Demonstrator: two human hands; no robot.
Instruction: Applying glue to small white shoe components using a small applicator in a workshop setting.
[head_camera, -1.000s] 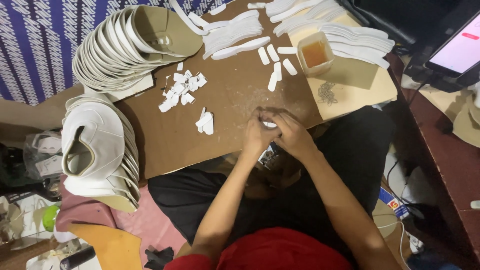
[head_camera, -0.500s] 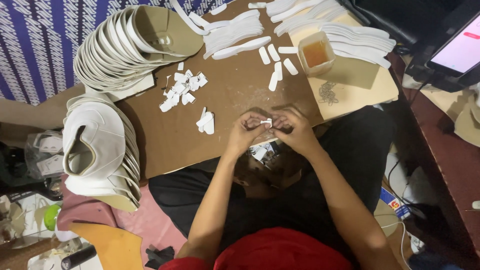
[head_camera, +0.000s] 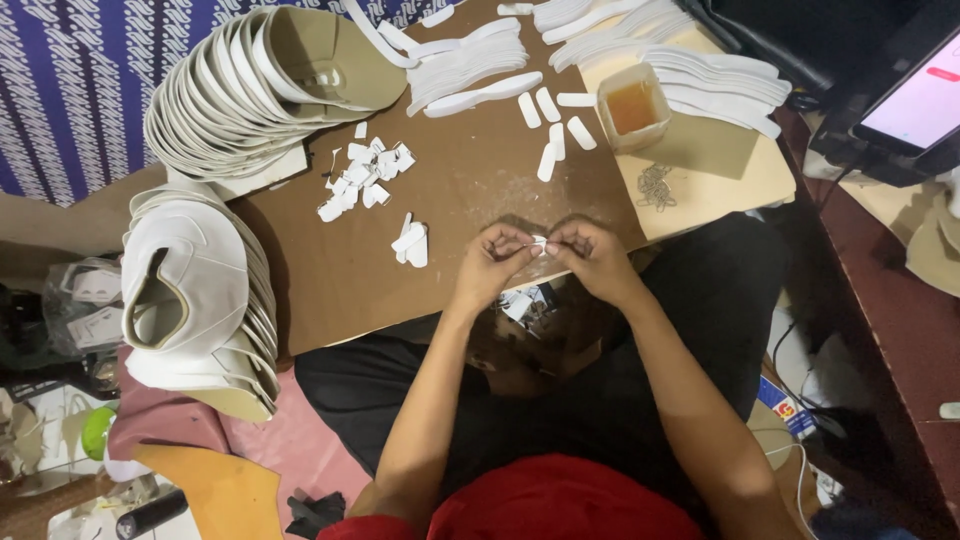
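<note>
White little piece (head_camera: 540, 243) pinched between both hands, left hand (head_camera: 492, 265) and right hand (head_camera: 592, 260) fingertips meeting over near edge of brown board (head_camera: 470, 200). Loose white scraps (head_camera: 410, 243) just left of hands, tub of amber glue (head_camera: 633, 107) up ahead right. Only head view here.

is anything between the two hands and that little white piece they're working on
Nothing visible does: the left hand and right hand already pinch the small white piece between their fingertips, at the near edge of the brown board.

Red shirt, black trousers, bare forearms
</note>
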